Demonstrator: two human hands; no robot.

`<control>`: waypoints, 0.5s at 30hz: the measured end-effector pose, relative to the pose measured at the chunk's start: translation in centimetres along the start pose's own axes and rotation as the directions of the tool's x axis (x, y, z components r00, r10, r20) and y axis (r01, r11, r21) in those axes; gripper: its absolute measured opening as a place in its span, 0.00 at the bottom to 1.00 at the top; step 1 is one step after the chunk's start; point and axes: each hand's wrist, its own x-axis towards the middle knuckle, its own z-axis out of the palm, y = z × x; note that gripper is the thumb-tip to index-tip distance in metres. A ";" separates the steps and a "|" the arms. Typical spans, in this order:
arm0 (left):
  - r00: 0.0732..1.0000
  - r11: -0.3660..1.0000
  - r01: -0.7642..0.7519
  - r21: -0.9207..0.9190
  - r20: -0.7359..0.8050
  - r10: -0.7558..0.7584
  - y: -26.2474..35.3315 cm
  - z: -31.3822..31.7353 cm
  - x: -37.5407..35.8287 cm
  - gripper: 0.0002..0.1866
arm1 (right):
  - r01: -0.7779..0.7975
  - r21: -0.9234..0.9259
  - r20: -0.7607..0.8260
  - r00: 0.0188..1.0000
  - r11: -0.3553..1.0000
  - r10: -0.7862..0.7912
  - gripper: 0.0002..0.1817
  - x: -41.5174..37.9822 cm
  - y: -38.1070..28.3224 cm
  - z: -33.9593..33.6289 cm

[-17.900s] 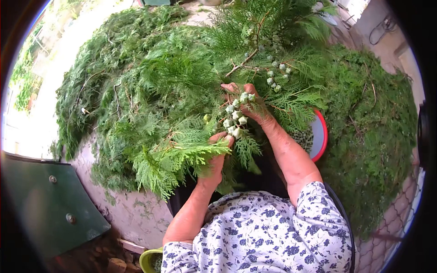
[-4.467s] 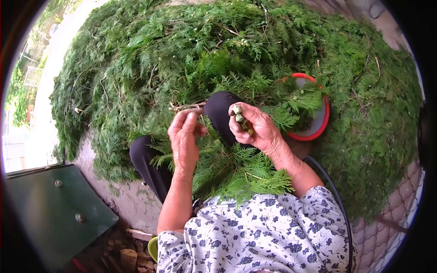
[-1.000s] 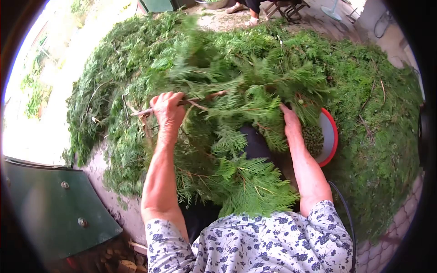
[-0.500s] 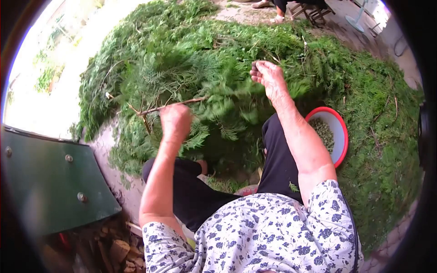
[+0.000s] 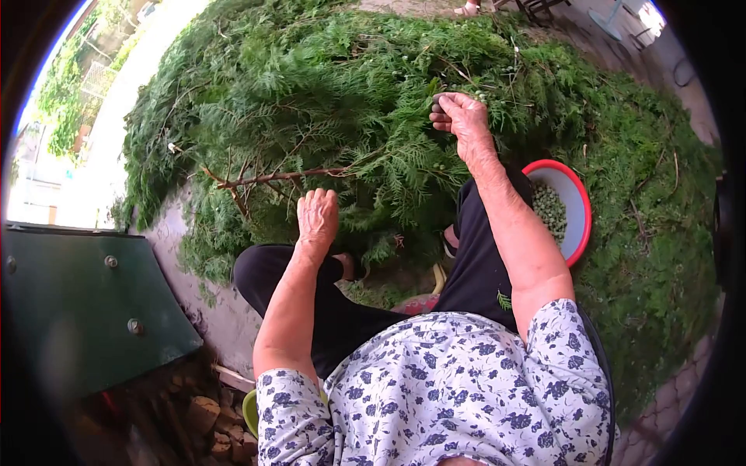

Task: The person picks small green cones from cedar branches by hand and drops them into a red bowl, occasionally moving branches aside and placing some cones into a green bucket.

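Observation:
My left hand (image 5: pixel 317 221) is a closed fist just below a bare brown branch (image 5: pixel 284 177); whatever the fingers hold is hidden. Feathery green foliage spreads right from this branch. Higher and to the right, my right hand (image 5: pixel 466 120) has its fingers pinched together, their tips dark, against the green cuttings. Anything between those fingertips is too small to make out. A red-rimmed bowl (image 5: pixel 583 210) stands beside my right forearm, with small pale green cones or seeds (image 5: pixel 549 211) in it.
A large heap of green branches (image 5: pixel 272 78) spreads in front and to the right (image 5: pixel 653 272). At the left is a dark green panel (image 5: pixel 70 311) with bolts, above chopped wood (image 5: pixel 203 415). Another person's foot (image 5: pixel 467 9) and a fan base (image 5: pixel 604 25) show at the top.
My left hand has moved slightly right and down, and now sits below the branch instead of overlapping it. My right hand has shifted slightly, still pinched. The blurred foliage is now sharp.

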 end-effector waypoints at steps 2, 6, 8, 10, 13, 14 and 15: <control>0.996 0.999 -0.032 -0.010 -0.084 0.031 0.4 0.7 2.3 0.07 | 0.020 -0.031 -0.020 1.000 0.999 -0.020 0.07 -0.3 0.2 -0.8; 0.999 0.999 -0.012 0.039 -0.039 0.013 0.8 2.9 6.0 0.24 | 0.066 -0.082 -0.111 0.991 0.994 -0.075 0.08 -1.0 0.2 -3.2; 1.000 0.995 -0.022 0.101 0.023 0.020 0.6 4.0 7.4 0.24 | 0.065 -0.080 -0.151 0.986 0.995 -0.077 0.08 -1.4 -0.1 -4.1; 0.999 0.998 -0.039 -0.041 0.025 0.040 0.0 4.4 8.1 0.22 | 0.066 -0.069 -0.181 0.980 0.995 -0.077 0.09 -1.8 -0.4 -4.7; 0.999 0.955 -0.005 -0.297 -0.035 -0.006 -1.1 3.9 9.2 0.15 | 0.095 -0.071 -0.218 0.970 0.993 -0.109 0.08 -2.5 -1.0 -5.0; 0.998 0.911 0.040 -0.411 -0.025 -0.055 -1.7 3.3 9.5 0.14 | 0.091 -0.085 -0.227 0.968 0.992 -0.108 0.08 -2.5 -1.0 -5.0; 0.995 0.851 0.083 -0.519 -0.010 -0.102 -2.2 2.7 9.9 0.13 | 0.102 -0.083 -0.229 0.966 0.991 -0.118 0.08 -2.4 -0.9 -5.2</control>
